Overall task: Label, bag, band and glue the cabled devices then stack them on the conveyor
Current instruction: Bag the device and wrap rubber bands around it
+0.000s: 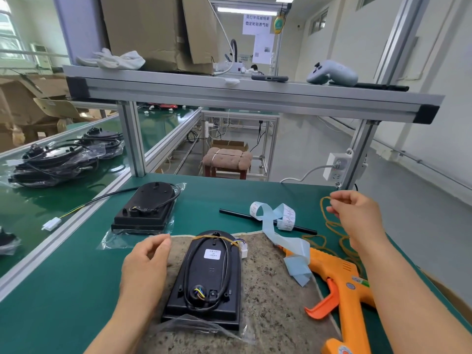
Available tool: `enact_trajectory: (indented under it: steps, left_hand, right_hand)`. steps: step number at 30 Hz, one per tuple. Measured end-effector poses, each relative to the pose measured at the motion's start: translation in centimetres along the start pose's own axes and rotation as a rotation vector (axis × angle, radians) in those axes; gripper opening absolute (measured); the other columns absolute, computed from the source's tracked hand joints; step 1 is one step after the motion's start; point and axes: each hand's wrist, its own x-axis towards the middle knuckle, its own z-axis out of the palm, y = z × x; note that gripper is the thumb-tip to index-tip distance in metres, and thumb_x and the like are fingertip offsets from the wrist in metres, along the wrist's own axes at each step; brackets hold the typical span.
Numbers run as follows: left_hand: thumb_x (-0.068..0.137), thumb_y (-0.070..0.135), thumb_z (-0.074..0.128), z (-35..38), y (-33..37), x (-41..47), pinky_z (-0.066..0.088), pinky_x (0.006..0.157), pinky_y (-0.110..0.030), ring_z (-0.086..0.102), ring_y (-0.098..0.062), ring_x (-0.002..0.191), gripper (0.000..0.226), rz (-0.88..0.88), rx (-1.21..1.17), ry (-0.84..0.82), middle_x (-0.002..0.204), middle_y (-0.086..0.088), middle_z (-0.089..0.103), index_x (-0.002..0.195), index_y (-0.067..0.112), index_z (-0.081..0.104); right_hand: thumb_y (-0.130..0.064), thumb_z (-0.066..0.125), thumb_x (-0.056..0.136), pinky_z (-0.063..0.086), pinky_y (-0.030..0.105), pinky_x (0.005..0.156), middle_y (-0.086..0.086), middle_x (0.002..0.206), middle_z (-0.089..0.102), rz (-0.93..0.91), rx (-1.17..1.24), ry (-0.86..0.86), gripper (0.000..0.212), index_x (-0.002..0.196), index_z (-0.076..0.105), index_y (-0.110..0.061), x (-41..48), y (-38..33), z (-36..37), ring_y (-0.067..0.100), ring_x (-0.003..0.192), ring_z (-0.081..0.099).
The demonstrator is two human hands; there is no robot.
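A black cabled device (208, 279) in a clear bag lies on a brown mat (275, 297), a white label on its back and its cable coiled on top. A yellow rubber band (217, 237) crosses its far end. My left hand (145, 267) sits just left of the device and pinches the band's left end. My right hand (357, 215) is raised at the right and pinches a loose rubber band (325, 200) above a pile of bands (332, 233). An orange glue gun (342, 284) lies on the mat's right side. A second bagged device (146, 208) lies further back.
A strip of label backing (281, 221) curls over a black rod (265, 221). Several bagged devices (58, 159) are stacked on the green conveyor at left. An aluminium shelf (229, 90) overhead carries a cardboard box, gloves and a controller. A power strip (337, 167) hangs on the right post.
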Motion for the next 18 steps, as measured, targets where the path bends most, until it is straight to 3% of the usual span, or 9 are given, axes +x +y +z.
enact_trajectory:
  steps: [2, 5, 7, 9, 11, 13, 16, 18]
  left_hand:
    - [0.092, 0.029, 0.062, 0.0, 2.0, -0.8, 0.042, 0.073, -0.014, 0.061, 0.012, 0.087, 0.014, 0.09, -0.011, 0.025, 0.095, 0.021, 0.07, 0.091, 0.04, 0.07]
    - [0.092, 0.027, 0.064, 0.8, 5.2, -2.1, 0.043, 0.07, -0.004, 0.061, 0.014, 0.086, 0.013, 0.18, -0.083, -0.048, 0.094, 0.029, 0.069, 0.098, 0.037, 0.07]
    - [0.09, 0.026, 0.066, 1.6, 7.1, -2.8, 0.04, 0.073, 0.0, 0.062, 0.011, 0.088, 0.016, 0.216, -0.092, -0.19, 0.096, 0.023, 0.07, 0.103, 0.033, 0.069]
    - [0.088, 0.025, 0.069, 2.1, 8.4, -3.3, 0.045, 0.081, -0.006, 0.064, 0.004, 0.094, 0.025, 0.163, -0.125, -0.404, 0.102, 0.012, 0.072, 0.113, 0.027, 0.067]
    - [0.088, 0.019, 0.069, 2.0, 8.6, -3.7, 0.051, 0.088, -0.02, 0.067, -0.008, 0.096, 0.025, 0.079, -0.217, -0.57, 0.104, 0.003, 0.074, 0.113, 0.019, 0.069]
    - [0.089, 0.006, 0.065, 1.4, 8.3, -3.9, 0.053, 0.085, -0.03, 0.067, -0.016, 0.083, 0.013, -0.014, -0.36, -0.578, 0.092, -0.006, 0.074, 0.1, 0.009, 0.072]
    - [0.092, -0.005, 0.055, 0.7, 7.6, -4.0, 0.057, 0.061, -0.028, 0.055, -0.014, 0.055, 0.015, -0.186, -0.53, -0.485, 0.063, -0.009, 0.059, 0.088, 0.005, 0.065]
    - [0.094, -0.002, 0.051, 0.6, 7.2, -4.3, 0.049, 0.049, -0.025, 0.044, -0.009, 0.043, 0.015, -0.155, -0.44, -0.415, 0.05, 0.0, 0.047, 0.089, 0.007, 0.062]
  right_hand:
    - [0.003, 0.06, 0.094, 0.054, 0.028, 0.072, 0.005, 0.087, 0.068, 0.058, 0.193, -0.15, 0.019, 0.093, 0.068, -0.014, -1.3, -1.6, 0.7, 0.014, 0.074, 0.064]
    - [0.007, 0.058, 0.091, 0.058, 0.026, 0.065, 0.005, 0.076, 0.069, 0.159, 0.464, -0.493, 0.017, 0.095, 0.068, -0.005, -4.9, -3.8, 2.6, 0.013, 0.063, 0.064]
    - [0.008, 0.058, 0.088, 0.059, 0.025, 0.062, 0.005, 0.072, 0.069, 0.215, 0.564, -0.683, 0.016, 0.094, 0.067, -0.003, -7.7, -4.8, 4.2, 0.012, 0.058, 0.063]
    - [0.01, 0.057, 0.086, 0.06, 0.026, 0.063, 0.006, 0.07, 0.067, 0.255, 0.629, -0.824, 0.015, 0.093, 0.066, -0.001, -10.4, -5.5, 5.7, 0.011, 0.055, 0.061]
    - [0.012, 0.052, 0.089, 0.059, 0.025, 0.062, 0.006, 0.067, 0.065, 0.275, 0.651, -0.898, 0.018, 0.092, 0.063, -0.001, -12.6, -5.7, 6.8, 0.009, 0.055, 0.059]
    - [0.014, 0.049, 0.093, 0.057, 0.023, 0.059, 0.006, 0.067, 0.062, 0.286, 0.638, -0.911, 0.02, 0.091, 0.062, -0.001, -14.0, -5.6, 7.2, 0.009, 0.055, 0.056]
    - [0.012, 0.05, 0.093, 0.052, 0.024, 0.061, 0.011, 0.081, 0.059, 0.268, 0.52, -0.913, 0.021, 0.092, 0.063, -0.004, -15.5, -5.0, 7.5, 0.019, 0.069, 0.055]
    - [0.011, 0.052, 0.093, 0.052, 0.029, 0.066, 0.008, 0.085, 0.059, 0.217, 0.414, -0.925, 0.021, 0.095, 0.064, -0.006, -16.2, -4.6, 7.9, 0.022, 0.079, 0.057]
